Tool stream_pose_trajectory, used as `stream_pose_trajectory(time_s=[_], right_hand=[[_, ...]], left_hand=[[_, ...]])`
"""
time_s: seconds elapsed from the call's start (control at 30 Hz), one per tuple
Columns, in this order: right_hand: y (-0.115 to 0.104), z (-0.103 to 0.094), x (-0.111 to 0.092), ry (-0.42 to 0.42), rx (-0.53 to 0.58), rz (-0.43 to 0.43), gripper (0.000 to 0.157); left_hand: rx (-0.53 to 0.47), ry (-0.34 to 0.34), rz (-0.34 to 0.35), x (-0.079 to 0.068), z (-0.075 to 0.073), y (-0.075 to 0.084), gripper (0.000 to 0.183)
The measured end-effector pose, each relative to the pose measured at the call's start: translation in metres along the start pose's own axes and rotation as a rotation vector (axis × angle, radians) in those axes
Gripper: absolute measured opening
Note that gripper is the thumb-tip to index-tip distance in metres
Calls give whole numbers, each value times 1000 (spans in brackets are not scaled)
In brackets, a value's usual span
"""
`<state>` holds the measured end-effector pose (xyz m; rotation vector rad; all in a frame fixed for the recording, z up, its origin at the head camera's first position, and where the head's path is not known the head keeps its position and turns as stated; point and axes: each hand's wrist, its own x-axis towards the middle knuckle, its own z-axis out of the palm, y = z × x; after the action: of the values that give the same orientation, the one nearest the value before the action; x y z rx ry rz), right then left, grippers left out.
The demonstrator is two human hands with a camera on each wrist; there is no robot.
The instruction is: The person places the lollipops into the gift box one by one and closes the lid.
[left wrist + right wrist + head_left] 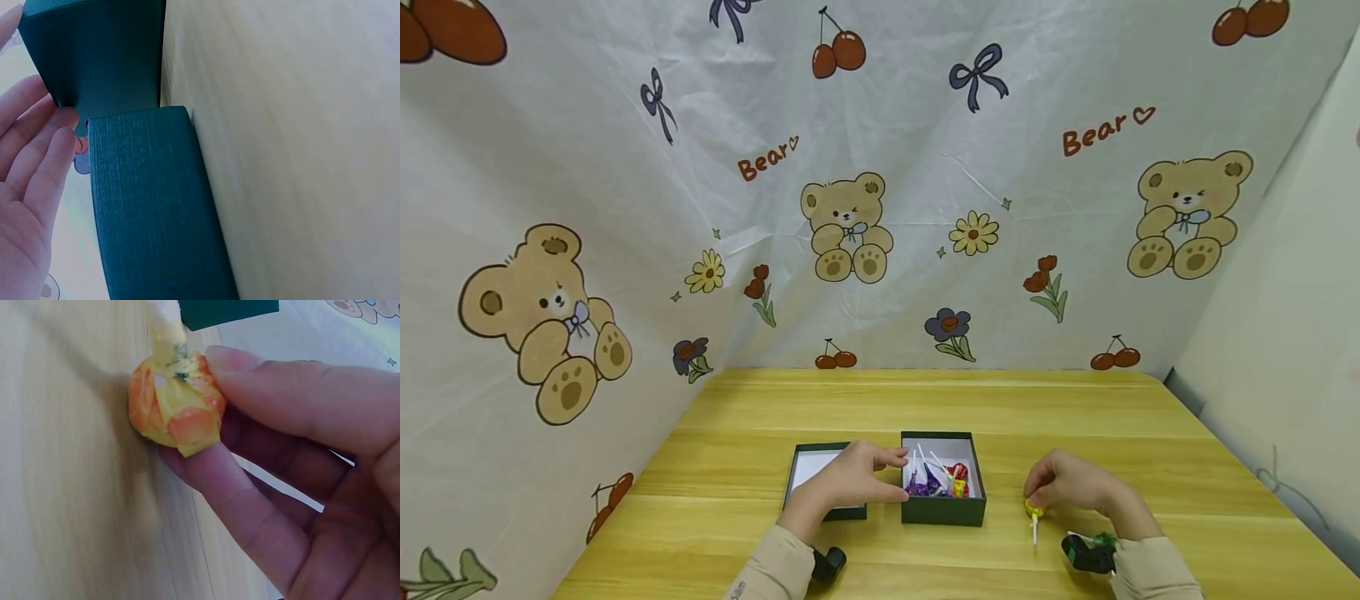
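In the head view, my right hand (1078, 485) pinches a lollipop (1034, 508) in a yellow wrapper by its head, with the white stick pointing toward me. Close up in the right wrist view, thumb and fingers grip the yellow-and-orange wrapped head (178, 409). My left hand (859, 477) has its fingers extended at the left side of a dark green box (943, 512). Inside that box lie several lollipops (936, 479) with purple, red and yellow wrappers, some sticks pointing up. In the left wrist view, the left fingertips (65, 119) are right at the box wall.
A box lid (842, 515), dark green with a white inside, lies left of the box, partly behind the left hand. Something green (1105, 540) with a white stick sits beside the black right wrist camera (1086, 554). A bear-print cloth (910, 317) hangs behind the wooden table (760, 404).
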<state>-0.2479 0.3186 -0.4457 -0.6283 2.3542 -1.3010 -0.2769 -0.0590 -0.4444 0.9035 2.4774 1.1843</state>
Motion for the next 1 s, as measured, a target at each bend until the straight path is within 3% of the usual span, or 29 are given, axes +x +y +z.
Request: stream_pose_trajectory(time_s=[0.53, 1.0], right_hand=[[5, -2, 2, 84, 28, 28, 17], [-18, -2, 4, 234, 28, 41, 30]], left_hand=[[3, 1, -3, 0, -1, 2, 52], [-4, 0, -3, 1, -1, 0, 52]])
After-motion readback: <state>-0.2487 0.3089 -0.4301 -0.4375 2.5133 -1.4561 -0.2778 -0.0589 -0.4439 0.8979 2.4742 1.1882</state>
